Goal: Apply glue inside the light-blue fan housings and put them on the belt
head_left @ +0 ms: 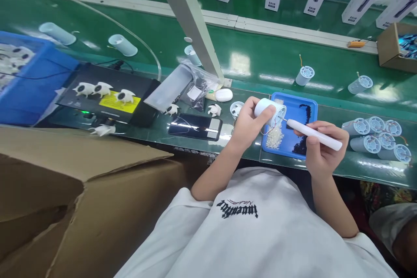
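Observation:
My left hand (246,124) is wrapped round a pale blue cylindrical fan housing (265,107), tilted with its open, ribbed end toward the right. In my right hand (325,145) is a white electric screwdriver (317,135), its thin shaft reaching into that end. Whether a screw is on the tip is too small to tell. Beneath both hands lies a blue tray (286,139) with small white pieces (275,138) on its left and small black screws (299,145) on its right. Thin wires hang from the housing.
Several pale blue housings (371,144) stand to the right. White fan impellers (124,95) sit on a black box (94,108) at left, near a blue bin (42,82). A phone (195,127) lies left of my hands. A slanted metal post (192,17) rises behind; a cardboard box (81,173) is front left.

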Tool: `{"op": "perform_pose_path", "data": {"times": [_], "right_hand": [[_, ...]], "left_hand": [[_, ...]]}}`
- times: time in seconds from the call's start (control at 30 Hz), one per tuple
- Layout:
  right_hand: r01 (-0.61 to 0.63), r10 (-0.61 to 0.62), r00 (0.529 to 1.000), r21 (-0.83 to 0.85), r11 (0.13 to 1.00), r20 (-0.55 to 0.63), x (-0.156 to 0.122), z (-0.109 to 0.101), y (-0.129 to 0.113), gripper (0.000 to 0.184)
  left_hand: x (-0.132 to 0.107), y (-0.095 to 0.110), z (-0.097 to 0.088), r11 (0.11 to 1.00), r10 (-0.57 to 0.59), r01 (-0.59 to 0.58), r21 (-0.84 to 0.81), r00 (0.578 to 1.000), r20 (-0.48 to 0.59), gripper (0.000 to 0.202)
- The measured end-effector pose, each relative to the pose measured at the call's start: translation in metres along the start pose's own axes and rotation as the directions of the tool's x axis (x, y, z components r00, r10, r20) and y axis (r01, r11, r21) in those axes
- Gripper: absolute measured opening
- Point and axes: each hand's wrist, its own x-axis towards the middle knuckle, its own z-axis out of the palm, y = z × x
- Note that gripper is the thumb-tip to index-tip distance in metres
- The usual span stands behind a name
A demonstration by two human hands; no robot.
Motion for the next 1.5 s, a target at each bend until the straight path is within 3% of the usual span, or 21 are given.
{"op": "perform_pose_path", "data": {"times": [0.17,0.27,0.33,0.4,0.5,0.57,0.7,0.8,0.87,0.93,0.97,1.03,1.1,1.2,1.3,1.37,1.43,1.5], "right_hand": [[-0.009,0.009,1.000,0.003,1.000,0.005,-0.004,-0.001,0.005,0.015],[-0.018,0.016,1.000,-0.077,0.997,-0.023,-0.007,-0.003,0.007,0.017],[-0.067,0.065,0.998,-0.195,0.978,-0.019,-0.010,-0.003,0.007,0.019],[-0.157,0.183,0.981,-0.293,0.943,0.066,-0.015,-0.002,0.005,0.019],[-0.229,0.339,0.886,-0.334,0.914,0.318,-0.022,0.004,-0.004,0.019],[-0.189,0.313,0.847,-0.306,0.933,0.430,-0.028,0.009,-0.013,0.018],[-0.050,0.126,0.874,-0.171,0.984,0.469,-0.034,0.014,-0.035,0.027],[-0.023,0.043,0.863,-0.047,0.999,0.503,-0.033,0.013,-0.051,0.030],[-0.075,0.077,0.860,-0.023,0.997,0.504,-0.032,0.013,-0.056,0.030],[-0.158,0.166,0.873,-0.056,0.986,0.459,-0.029,0.013,-0.055,0.032],[-0.201,0.218,0.879,-0.085,0.976,0.423,-0.028,0.013,-0.053,0.033],[-0.279,0.311,0.877,-0.140,0.950,0.365,-0.024,0.010,-0.043,0.034],[-0.357,0.401,0.855,-0.187,0.915,0.329,-0.019,0.005,-0.029,0.032],[-0.493,0.534,0.822,-0.223,0.841,0.196,-0.017,-0.006,-0.004,0.029],[-0.549,0.574,0.817,-0.231,0.803,0.053,-0.020,-0.014,0.019,0.026],[-0.540,0.552,0.834,-0.238,0.807,-0.021,-0.023,-0.016,0.028,0.026],[-0.531,0.528,0.845,-0.247,0.810,-0.085,-0.026,-0.017,0.032,0.026],[-0.520,0.499,0.854,-0.252,0.816,-0.146,-0.028,-0.018,0.032,0.020]], "left_hand": [[-0.007,0.005,0.008,0.999,0.013,-0.013,0.030,1.000,0.005,0.040],[-0.010,0.006,0.010,1.000,0.000,0.000,0.011,1.000,0.013,0.041],[-0.009,0.004,0.009,1.000,0.025,-0.025,0.004,1.000,-0.011,0.040],[-0.007,0.001,0.008,0.993,0.121,-0.121,0.002,0.990,-0.076,0.036],[-0.007,0.002,0.012,0.941,0.337,-0.337,0.035,0.918,-0.208,0.045],[-0.014,0.008,0.019,0.894,0.443,-0.444,0.059,0.857,-0.262,0.056],[-0.035,0.032,0.035,0.806,0.565,-0.592,-0.027,0.781,-0.267,0.066],[-0.045,0.040,0.039,0.758,0.609,-0.649,-0.063,0.739,-0.288,0.066],[-0.043,0.035,0.038,0.742,0.639,-0.670,-0.020,0.716,-0.280,0.060],[-0.036,0.025,0.034,0.764,0.637,-0.645,0.027,0.746,-0.194,0.050],[-0.031,0.021,0.033,0.802,0.595,-0.596,0.021,0.796,-0.109,0.045],[-0.017,0.015,0.029,0.914,0.403,-0.406,0.003,0.909,0.101,0.048],[0.005,0.016,0.026,0.975,0.211,-0.223,0.026,0.950,0.229,0.054],[0.058,0.020,0.022,0.953,0.180,-0.213,0.216,0.970,0.165,0.052],[0.124,0.014,0.019,0.806,0.163,-0.248,0.537,0.966,0.201,0.052],[0.162,0.004,0.019,0.618,0.116,-0.270,0.739,0.960,0.254,0.049],[0.187,-0.007,0.023,0.420,0.058,-0.260,0.870,0.964,0.260,0.046],[0.199,-0.014,0.029,0.304,0.004,-0.232,0.924,0.970,0.242,0.042]]}}
